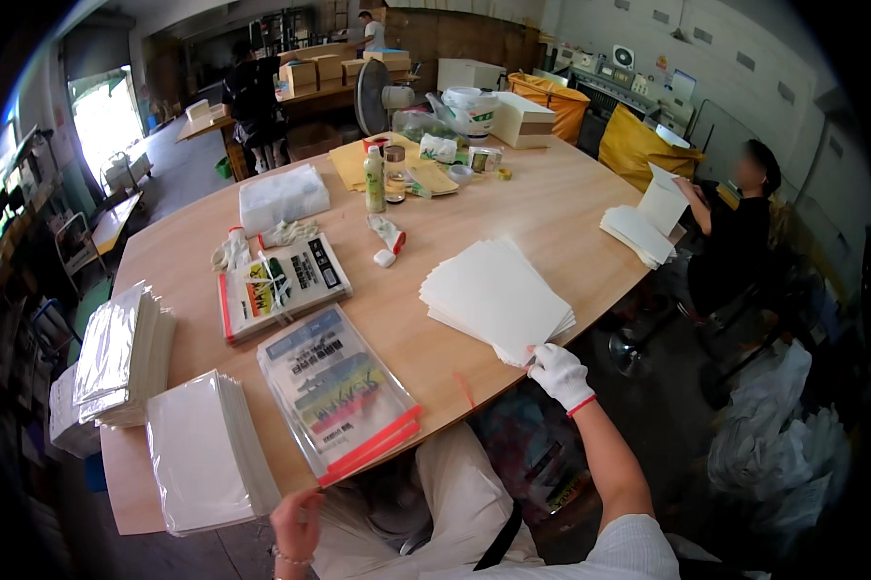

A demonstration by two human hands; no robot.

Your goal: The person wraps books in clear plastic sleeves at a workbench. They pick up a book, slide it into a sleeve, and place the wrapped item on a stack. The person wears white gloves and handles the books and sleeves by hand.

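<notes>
My right hand point(559, 377), in a white glove with a red cuff, pinches the near corner of a fanned stack of white sheets point(498, 295) at the table's front edge. My bare left hand point(295, 527) has its fingers curled at the red-edged corner of some clear printed plastic bags point(339, 387). Whether it touches them or pinches anything is unclear. Behind these bags, another stack of printed bags point(286, 285) lies with loose gloves point(290, 233) beside it. To the left, plastic-wrapped stacks of white sheets point(203, 449) lie near the edge.
A spray bottle point(375, 179), a glass jar point(395, 174), a tub point(469, 111) and a white box point(522, 121) stand toward the back. At right, a seated person point(740, 213) handles a white sheet above another stack point(638, 235). A fan point(371, 97) stands beyond the table.
</notes>
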